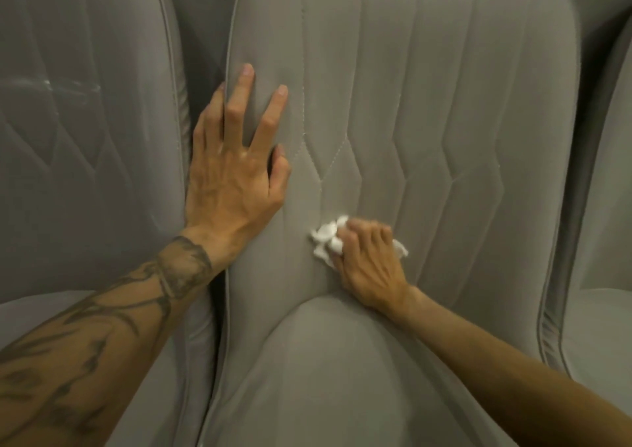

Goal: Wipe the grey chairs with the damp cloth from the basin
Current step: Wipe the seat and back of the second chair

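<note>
A grey upholstered chair point(427, 104) with zigzag stitching fills the middle of the head view. My left hand point(236, 169) lies flat on the left edge of its backrest, two fingers spread on the front and the others over the side. My right hand point(367, 262) grips a crumpled white cloth point(326, 238) and presses it against the lower backrest, just above the seat cushion point(325, 378). Part of the cloth sticks out left of my fingers and a little at the right.
A second grey chair point(85, 139) stands close on the left, with a faint smear on its backrest. A third grey chair point(605, 310) shows at the right edge. Narrow dark gaps separate the chairs.
</note>
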The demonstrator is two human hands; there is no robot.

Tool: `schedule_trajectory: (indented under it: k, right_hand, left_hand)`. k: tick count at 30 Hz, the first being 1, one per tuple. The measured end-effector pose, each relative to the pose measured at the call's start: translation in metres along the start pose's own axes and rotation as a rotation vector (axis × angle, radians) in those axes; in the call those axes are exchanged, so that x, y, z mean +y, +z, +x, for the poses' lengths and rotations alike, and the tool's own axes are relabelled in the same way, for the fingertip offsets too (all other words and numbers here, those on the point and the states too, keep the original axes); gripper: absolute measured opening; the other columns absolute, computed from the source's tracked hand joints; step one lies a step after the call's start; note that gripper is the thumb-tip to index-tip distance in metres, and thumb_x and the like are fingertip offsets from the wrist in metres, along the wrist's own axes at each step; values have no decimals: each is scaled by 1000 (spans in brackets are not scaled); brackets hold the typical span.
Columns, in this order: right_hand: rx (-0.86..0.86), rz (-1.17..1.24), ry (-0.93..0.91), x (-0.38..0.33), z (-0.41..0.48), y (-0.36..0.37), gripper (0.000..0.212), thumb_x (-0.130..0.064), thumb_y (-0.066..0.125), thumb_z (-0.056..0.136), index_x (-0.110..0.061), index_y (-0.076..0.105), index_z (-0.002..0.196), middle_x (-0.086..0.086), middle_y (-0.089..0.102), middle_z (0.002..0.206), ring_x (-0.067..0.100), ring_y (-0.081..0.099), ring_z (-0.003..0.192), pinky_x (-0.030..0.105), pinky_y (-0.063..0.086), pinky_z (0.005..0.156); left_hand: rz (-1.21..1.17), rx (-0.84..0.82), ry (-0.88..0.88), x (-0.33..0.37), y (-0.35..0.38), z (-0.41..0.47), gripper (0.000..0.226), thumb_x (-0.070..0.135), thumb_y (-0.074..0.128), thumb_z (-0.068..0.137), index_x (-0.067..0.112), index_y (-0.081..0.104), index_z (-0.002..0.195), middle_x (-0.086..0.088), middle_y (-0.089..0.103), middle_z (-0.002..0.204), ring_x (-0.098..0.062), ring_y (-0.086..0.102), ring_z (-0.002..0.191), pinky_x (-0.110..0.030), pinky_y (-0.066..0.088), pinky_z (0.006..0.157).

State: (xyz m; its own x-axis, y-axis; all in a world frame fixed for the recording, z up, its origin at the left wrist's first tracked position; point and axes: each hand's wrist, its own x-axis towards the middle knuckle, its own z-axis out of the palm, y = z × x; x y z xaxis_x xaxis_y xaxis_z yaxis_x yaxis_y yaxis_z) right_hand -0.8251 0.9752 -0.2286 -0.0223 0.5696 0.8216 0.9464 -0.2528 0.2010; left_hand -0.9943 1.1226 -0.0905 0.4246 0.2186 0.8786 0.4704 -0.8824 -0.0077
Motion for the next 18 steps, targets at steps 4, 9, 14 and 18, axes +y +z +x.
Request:
schedule_trajectory:
  k: [4, 9, 14, 18]
  right_hand:
    - [37, -13, 51, 20, 22, -1, 29, -35, 44, 103, -13, 46, 121, 9, 43, 119, 30, 49, 98, 41, 32, 85]
    - [65, 7, 106, 6, 6, 7, 28, -34, 45, 103, -12, 47, 120, 9, 46, 121, 30, 49, 99, 40, 34, 85]
    - [-66, -28, -93, 25, 2, -2, 28, -36, 43, 101, -13, 48, 118, 9, 46, 118, 30, 51, 95, 40, 32, 83]
    - [177, -11, 220, 13, 30, 6, 25, -33, 48, 102, -14, 48, 118, 8, 45, 119, 27, 46, 100, 39, 31, 86]
  left_hand:
    - [-7, 9, 6, -1, 1, -1, 65, 25, 48, 100, 20, 34, 163, -20, 23, 170, -47, 32, 150, -57, 29, 122]
    - [7, 10, 8, 0, 0, -1, 65, 25, 48, 100, 20, 34, 163, -20, 22, 170, -46, 32, 151, -56, 30, 122]
    - [-2, 10, 1, 0, 0, 1, 67, 24, 50, 99, 21, 33, 163, -20, 22, 170, -46, 31, 151, -56, 29, 122]
    - [2, 27, 7, -2, 2, 0, 67, 23, 51, 98, 20, 34, 163, -20, 23, 170, -47, 33, 150, -56, 30, 122]
